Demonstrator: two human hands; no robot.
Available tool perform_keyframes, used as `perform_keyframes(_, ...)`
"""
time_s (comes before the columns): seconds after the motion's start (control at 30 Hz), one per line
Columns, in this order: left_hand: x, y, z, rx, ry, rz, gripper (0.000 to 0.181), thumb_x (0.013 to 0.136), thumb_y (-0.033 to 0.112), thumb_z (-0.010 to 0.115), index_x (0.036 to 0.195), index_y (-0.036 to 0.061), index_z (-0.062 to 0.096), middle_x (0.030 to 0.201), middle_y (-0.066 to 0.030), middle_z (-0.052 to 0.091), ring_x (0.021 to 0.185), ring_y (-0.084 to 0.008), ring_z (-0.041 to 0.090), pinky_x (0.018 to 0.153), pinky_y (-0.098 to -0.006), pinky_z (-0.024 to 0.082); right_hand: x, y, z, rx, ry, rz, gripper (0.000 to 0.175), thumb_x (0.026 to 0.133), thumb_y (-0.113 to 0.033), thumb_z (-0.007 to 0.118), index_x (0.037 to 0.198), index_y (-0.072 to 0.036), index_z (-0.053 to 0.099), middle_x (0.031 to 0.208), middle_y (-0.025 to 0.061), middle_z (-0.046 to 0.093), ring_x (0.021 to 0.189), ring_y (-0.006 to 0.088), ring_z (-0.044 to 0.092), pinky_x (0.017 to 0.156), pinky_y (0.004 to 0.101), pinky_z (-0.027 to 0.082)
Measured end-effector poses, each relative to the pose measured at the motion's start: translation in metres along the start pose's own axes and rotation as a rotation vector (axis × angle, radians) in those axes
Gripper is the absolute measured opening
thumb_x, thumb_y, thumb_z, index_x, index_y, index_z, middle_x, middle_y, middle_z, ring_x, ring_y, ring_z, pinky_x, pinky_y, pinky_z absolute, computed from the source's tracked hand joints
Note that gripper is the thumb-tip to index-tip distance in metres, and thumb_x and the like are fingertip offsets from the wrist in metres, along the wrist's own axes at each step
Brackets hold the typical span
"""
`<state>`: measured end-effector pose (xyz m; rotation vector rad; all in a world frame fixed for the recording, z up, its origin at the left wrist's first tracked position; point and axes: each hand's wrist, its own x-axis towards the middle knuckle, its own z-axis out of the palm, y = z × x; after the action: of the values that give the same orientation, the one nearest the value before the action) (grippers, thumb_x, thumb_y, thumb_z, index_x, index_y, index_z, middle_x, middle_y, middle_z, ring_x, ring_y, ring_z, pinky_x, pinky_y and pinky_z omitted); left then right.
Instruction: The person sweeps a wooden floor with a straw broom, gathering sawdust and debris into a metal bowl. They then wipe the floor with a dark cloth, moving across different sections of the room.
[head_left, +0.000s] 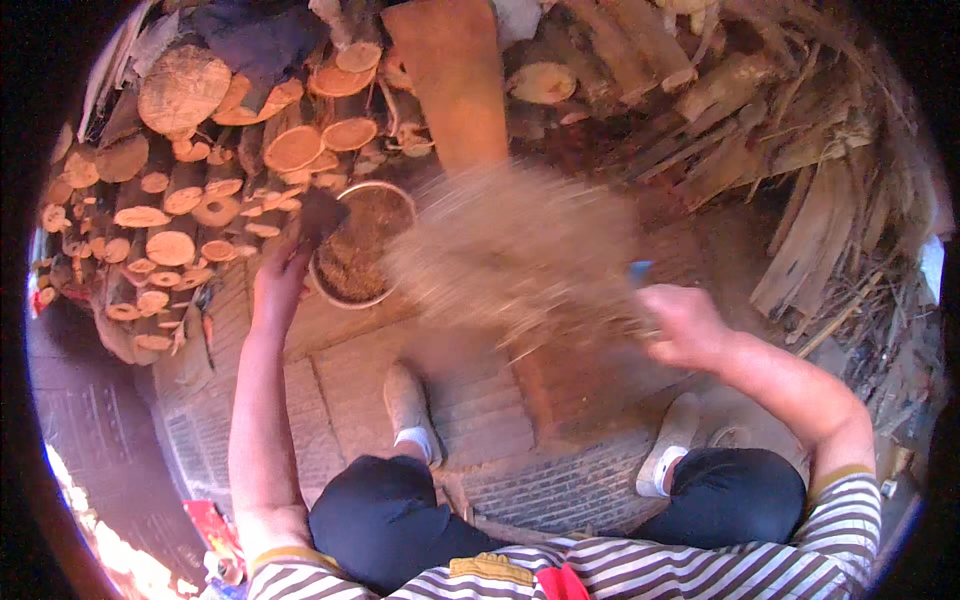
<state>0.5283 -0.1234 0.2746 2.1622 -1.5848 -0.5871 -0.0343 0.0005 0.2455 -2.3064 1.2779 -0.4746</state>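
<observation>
My right hand (686, 326) grips a short straw-like hand broom (517, 251), whose wide brown head is smeared by motion. A small blue piece (640, 270) shows beside my right knuckles. On the left, my left hand (285, 274) holds a dark object (322, 214), too blurred to name, at the left rim of a round basin (361, 303). Loose brown crumbly material (364, 244) lies inside the basin. The broom head is just right of the basin and hides part of the floor.
Stacked cut logs (172, 247) rise at the left. Split wood and sticks (802, 217) heap up at the right. A broad brown board (457, 82) leans at the back. My shoes (409, 401) stand on the stone-paved floor (480, 427). Red packaging (212, 525) lies at lower left.
</observation>
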Motion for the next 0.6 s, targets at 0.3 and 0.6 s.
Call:
perform_keyframes(0.3,0.021,-0.074,0.025,-0.893,0.085,-0.112,0.049,0.109,0.021,0.055,0.155,0.0069,0.047,0.104,-0.0066,0.072,0.075,-0.012,0.065,0.061,-0.0276,0.053,0.158,-0.007,0.173,-0.262,-0.374,-0.235,0.034,0.081,-0.02,0.078,0.108,-0.009,0.062,0.092,0.0203,0.07,0.091,0.0403,0.071,0.076,0.0518,0.057)
perform_keyframes(0.6,-0.007,-0.089,0.01,-0.801,0.124,-0.137,0.045,0.109,0.02,0.055,0.152,0.0049,0.052,0.1,-0.0054,0.072,0.071,-0.013,0.064,0.06,-0.0283,0.053,0.086,0.094,0.067,-0.472,-0.461,0.097,0.044,0.078,-0.018,0.08,0.117,-0.011,0.059,0.09,0.0176,0.071,0.09,0.0402,0.072,0.076,0.0523,0.057)
